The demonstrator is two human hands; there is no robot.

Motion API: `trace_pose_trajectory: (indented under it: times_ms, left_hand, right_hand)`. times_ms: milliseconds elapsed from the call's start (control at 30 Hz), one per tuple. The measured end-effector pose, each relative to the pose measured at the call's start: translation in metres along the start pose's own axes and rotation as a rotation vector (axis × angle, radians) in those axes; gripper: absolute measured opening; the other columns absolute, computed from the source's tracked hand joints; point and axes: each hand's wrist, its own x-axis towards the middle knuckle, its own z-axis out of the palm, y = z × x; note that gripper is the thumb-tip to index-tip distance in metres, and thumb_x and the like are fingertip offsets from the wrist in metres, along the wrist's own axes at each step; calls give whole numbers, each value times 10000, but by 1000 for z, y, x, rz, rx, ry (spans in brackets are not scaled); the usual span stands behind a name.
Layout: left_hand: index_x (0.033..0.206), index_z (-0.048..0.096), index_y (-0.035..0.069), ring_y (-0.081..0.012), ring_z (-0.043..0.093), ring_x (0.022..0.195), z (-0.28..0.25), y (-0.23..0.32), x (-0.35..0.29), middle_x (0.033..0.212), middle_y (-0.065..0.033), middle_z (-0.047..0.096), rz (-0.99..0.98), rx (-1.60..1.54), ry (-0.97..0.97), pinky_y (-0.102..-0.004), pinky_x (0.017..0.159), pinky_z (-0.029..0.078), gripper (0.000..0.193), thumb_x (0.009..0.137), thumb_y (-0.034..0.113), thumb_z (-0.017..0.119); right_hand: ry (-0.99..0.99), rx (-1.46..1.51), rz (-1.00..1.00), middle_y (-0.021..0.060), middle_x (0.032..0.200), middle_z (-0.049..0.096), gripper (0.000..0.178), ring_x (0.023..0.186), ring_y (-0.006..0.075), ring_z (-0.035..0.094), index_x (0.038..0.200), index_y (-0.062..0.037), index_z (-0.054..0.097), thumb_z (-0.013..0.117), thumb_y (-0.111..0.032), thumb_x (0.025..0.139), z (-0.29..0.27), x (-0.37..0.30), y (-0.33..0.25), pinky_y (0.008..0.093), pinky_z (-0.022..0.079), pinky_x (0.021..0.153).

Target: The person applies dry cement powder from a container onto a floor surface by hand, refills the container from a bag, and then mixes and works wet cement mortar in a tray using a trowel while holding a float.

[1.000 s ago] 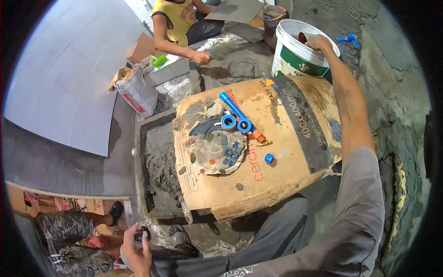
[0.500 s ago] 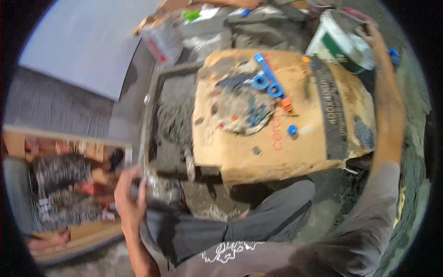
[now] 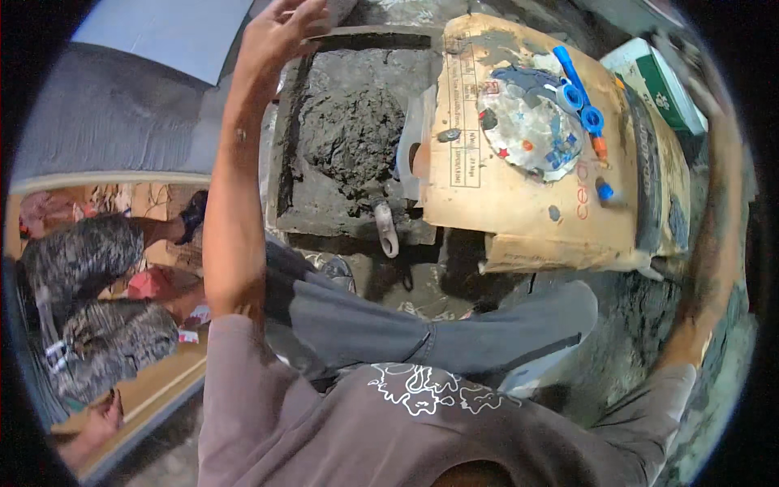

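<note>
My left hand [image 3: 286, 31] reaches out past the far left corner of a shallow mortar tray [image 3: 316, 223], its fingers stretched and apart, holding nothing I can see. Grey wet mortar [image 3: 349, 138] is heaped in the tray. A tool with a pale looped handle [image 3: 386, 229] lies over the tray's near edge, its other end hidden in or behind the mortar. At the far right, my right hand [image 3: 690, 73] is smeared by motion beside a white and green bucket [image 3: 641, 77]; whether it grips the bucket does not show.
Right of the tray lies a brown paper sack [image 3: 519, 203], bearing a crumpled round patch [image 3: 527, 134], a blue plastic piece with rings [image 3: 581, 101] and a small blue cap [image 3: 604, 191]. At left, a mirror-like panel [image 3: 122, 316] shows a person's legs and a hand. A pale board [image 3: 162, 32] stands behind.
My left hand has moved from the tray's near left corner to beyond its far left corner. The view has shifted, showing the mortar heap more fully. My right hand stays near the bucket.
</note>
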Motion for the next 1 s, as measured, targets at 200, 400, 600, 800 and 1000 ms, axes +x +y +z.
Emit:
trace_pose_trajectory:
  times_ms: [200, 400, 600, 800, 1000]
  left_hand:
    - [1401, 302, 59, -296, 615, 1016, -33, -56, 9, 1252, -192, 524, -160, -450, -492, -436, 913, 480, 859, 831, 674, 486]
    - [1242, 492, 39, -177, 625, 866, -90, -89, -6, 1072, -92, 583, -241, -537, -203, -350, 751, 525, 661, 806, 511, 648]
    - [1262, 484, 39, -156, 589, 908, -128, -141, 8, 1090, -84, 573, -335, -411, -129, -325, 709, 507, 660, 786, 447, 690]
    - [1260, 498, -39, -276, 570, 1033, -123, -177, 45, 1162, -197, 571, -234, 145, -79, -363, 787, 489, 807, 689, 471, 752]
    - [1252, 487, -84, -278, 591, 1033, -97, -212, 60, 1123, -235, 599, -33, 276, -104, -362, 882, 465, 834, 664, 443, 758]
  right_hand:
    - [-176, 200, 379, 173, 1024, 509, 425, 946, 288, 593, 1076, -34, 539, 713, -251, 755, 237, -110, 54, 424, 578, 784]
    - [-333, 405, 354, 190, 1033, 630, 414, 877, 297, 663, 1107, 88, 539, 609, -254, 884, 358, -160, 142, 406, 592, 760]
    - [-310, -191, 523, 231, 1014, 639, 776, 936, 302, 653, 1160, 112, 522, 589, -587, 829, 367, -187, 234, 398, 552, 760]
    - [-564, -1225, 383, 282, 1044, 619, 637, 1014, 406, 599, 995, 95, 618, 618, -511, 801, 348, -268, 356, 466, 482, 870]
    - [-514, -868, 713, 270, 959, 653, 486, 900, 354, 651, 910, 103, 643, 626, -368, 791, 352, -252, 367, 420, 487, 803]
